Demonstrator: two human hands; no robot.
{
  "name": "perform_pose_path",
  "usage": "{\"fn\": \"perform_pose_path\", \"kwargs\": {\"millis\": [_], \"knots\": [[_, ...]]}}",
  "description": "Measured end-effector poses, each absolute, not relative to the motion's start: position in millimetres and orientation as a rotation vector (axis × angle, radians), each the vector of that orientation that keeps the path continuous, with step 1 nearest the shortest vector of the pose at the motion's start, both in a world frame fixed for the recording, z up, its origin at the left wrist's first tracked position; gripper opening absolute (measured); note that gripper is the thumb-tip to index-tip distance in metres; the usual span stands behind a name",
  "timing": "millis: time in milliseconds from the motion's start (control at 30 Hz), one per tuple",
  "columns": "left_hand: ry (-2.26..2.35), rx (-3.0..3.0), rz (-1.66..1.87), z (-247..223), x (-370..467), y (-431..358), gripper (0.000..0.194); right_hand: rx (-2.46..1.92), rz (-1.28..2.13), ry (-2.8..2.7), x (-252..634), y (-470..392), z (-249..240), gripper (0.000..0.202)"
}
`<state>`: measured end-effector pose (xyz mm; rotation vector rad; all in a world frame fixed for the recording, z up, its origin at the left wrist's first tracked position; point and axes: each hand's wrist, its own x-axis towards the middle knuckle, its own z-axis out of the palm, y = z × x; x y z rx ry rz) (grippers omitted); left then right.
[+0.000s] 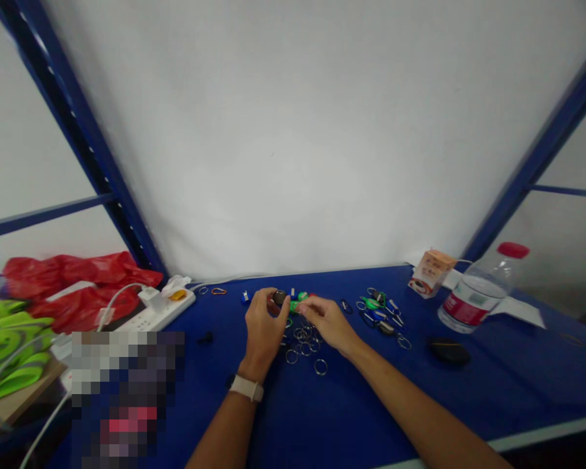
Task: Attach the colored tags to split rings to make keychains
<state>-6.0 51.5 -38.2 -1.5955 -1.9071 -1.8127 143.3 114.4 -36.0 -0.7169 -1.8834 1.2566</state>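
Observation:
Above the blue tabletop (293, 417), my left hand (265, 324), with a light watch band at the wrist, has its fingers closed around a small dark round piece (279, 298). My right hand (328, 322) pinches a small bright green piece (294, 305) close beside it; the fingertips hide part of it, and I cannot tell whether the two pieces are joined. Below and between the hands lie several loose metal split rings (305, 339). A small blue piece (245, 297) is left of my left hand, and a dark carabiner (346, 305) is right of my right hand.
To the right are a pile of keychains (381, 312), a black pouch (448, 350), a small box (430, 273) and a water bottle (478, 293). On the left are an orange carabiner (219, 291), a white power strip (163, 314) and a red plastic bag (78, 286).

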Motion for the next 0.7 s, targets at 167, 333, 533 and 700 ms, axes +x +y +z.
{"fn": "perform_pose_path", "kwargs": {"millis": [167,333,533,700], "knots": [[-1.984,-1.717,-1.857,-40,-3,54,0.02,-0.731,1.261,-1.779,144,118,-39,0.035],[-2.041,-1.922,-1.78,-38,0,51,0.019,-0.714,1.339,-1.637,144,119,-41,0.039],[-2.051,-2.049,-1.765,-35,2,47,0.018,-0.735,1.354,-1.568,145,118,-37,0.04],[-2.046,-2.054,-1.908,-29,1,45,0.021,-0.73,1.339,-1.521,147,118,-33,0.04]]}}
